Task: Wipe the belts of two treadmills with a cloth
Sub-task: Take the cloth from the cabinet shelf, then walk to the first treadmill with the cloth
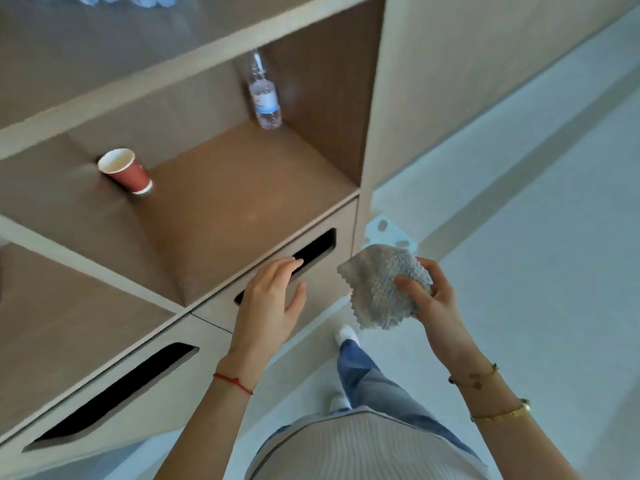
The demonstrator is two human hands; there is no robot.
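Both hands sit by the drawer, but the cloth (384, 285) is bunched in the right hand (429, 299), its grip clenched on it, while the left hand (270, 299) hovers released just left of it, no treadmill visible.

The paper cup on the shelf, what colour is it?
The paper cup is red outside, white inside; head view.

One cloth (384, 285), cup (125, 171), bottle (265, 95)

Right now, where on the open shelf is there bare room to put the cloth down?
The widest bare patch of the shelf board lies between the red cup and the water bottle, toward the front edge. It is tighter at the back right corner beside the bottle.
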